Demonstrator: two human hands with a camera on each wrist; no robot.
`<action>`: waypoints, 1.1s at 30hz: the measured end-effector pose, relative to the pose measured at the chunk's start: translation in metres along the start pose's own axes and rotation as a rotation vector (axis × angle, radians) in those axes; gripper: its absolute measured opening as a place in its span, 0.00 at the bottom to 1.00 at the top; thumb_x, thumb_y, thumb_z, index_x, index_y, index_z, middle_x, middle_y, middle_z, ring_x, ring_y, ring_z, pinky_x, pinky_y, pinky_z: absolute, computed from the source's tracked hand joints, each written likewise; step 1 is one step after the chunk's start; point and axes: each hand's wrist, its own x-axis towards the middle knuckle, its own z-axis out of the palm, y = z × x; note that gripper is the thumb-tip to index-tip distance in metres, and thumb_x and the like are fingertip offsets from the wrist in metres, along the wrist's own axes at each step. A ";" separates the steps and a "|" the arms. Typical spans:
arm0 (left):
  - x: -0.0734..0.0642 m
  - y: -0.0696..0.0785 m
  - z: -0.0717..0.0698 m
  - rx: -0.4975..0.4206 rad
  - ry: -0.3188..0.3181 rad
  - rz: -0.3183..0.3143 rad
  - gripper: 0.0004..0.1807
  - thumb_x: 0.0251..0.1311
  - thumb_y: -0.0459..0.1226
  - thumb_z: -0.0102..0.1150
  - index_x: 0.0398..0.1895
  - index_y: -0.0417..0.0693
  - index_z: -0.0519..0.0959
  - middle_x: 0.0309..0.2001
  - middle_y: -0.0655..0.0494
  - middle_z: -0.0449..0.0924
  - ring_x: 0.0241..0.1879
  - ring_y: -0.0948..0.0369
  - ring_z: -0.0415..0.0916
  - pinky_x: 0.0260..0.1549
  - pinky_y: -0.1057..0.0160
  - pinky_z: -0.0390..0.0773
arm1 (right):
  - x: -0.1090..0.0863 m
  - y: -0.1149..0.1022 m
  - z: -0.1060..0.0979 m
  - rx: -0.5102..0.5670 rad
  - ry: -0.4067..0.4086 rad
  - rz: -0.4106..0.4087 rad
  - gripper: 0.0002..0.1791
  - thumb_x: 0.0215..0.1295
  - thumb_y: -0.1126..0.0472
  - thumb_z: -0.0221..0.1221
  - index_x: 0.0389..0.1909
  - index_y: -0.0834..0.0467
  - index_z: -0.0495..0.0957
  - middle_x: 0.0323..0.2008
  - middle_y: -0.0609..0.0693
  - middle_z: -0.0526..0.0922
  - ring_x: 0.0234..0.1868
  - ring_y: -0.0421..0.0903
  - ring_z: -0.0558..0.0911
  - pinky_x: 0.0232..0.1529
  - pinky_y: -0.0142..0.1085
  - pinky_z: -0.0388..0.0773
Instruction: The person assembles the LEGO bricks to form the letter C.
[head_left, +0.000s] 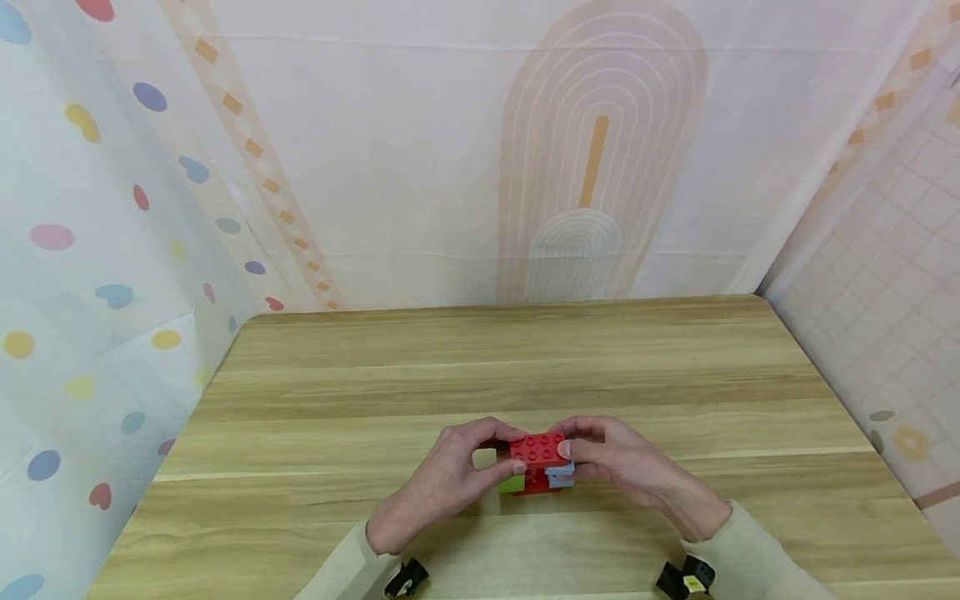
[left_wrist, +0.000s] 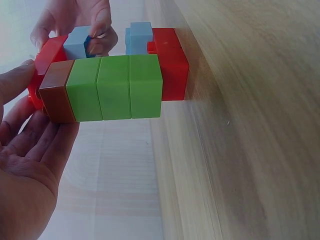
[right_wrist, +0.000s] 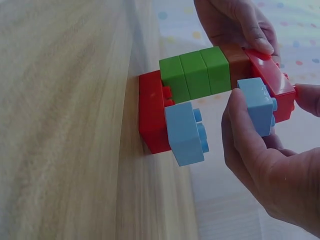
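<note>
A toy-brick structure stands on the table between both hands. Its base is a red brick [right_wrist: 154, 112]. From one end rises a column of green bricks [left_wrist: 114, 87] with a brown brick [left_wrist: 57, 90] on top, and a light blue brick [right_wrist: 184, 134] sits at the base's other end. A studded red top brick [head_left: 537, 448] lies across the brown one. My left hand [head_left: 453, 471] grips the top brick's end by the brown brick. My right hand [head_left: 626, 462] pinches the other end, thumb on the red brick, fingers round a second light blue brick [right_wrist: 256, 105] beneath it.
The wooden table [head_left: 337, 392] stretches out around the hands. Patterned cloth [head_left: 405, 167] hangs behind it and at both sides. Black straps [head_left: 686, 577] with small devices sit at the wrists.
</note>
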 end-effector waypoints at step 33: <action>0.000 -0.001 0.002 -0.014 0.001 0.006 0.14 0.63 0.36 0.72 0.52 0.46 0.84 0.46 0.58 0.88 0.45 0.65 0.83 0.48 0.62 0.84 | -0.001 0.000 0.001 0.006 0.034 -0.001 0.25 0.72 0.64 0.58 0.62 0.77 0.69 0.51 0.56 0.80 0.49 0.46 0.80 0.52 0.35 0.81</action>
